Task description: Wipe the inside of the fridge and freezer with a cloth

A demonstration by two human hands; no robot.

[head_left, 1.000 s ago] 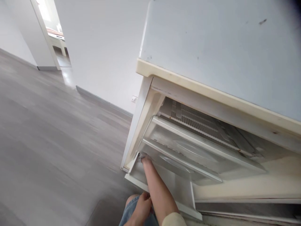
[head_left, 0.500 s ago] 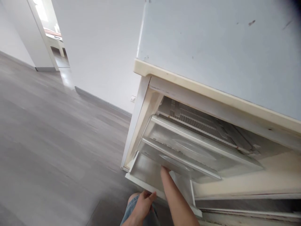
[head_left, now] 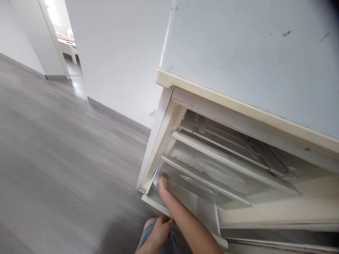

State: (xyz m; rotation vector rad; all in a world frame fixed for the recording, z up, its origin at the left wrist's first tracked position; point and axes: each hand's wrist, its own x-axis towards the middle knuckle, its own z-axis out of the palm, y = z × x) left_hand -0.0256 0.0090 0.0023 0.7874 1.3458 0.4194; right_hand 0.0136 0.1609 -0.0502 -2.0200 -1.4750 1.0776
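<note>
I am crouched at an old white fridge (head_left: pixel 238 70) whose lower compartment stands open with clear plastic drawers. My right hand (head_left: pixel 162 184) reaches into the bottom drawer (head_left: pixel 201 211), at its left inner corner just under the middle drawer (head_left: pixel 212 176). Its fingers are bunched against the plastic, with a small pale bit at the fingertips that I cannot make out. My left hand (head_left: pixel 159 231) rests on my knee in blue jeans (head_left: pixel 147 236), fingers loosely spread and holding nothing.
A wire rack (head_left: pixel 219 137) lies above the top drawer. Grey wood-look floor (head_left: pixel 66 158) stretches to the left. A white wall with a small socket (head_left: pixel 152 112) stands behind, and a doorway (head_left: pixel 62 38) opens at the far left.
My right hand has slid back to the left corner of the bottom drawer after being near its middle half a second ago. The left hand stays on the knee.
</note>
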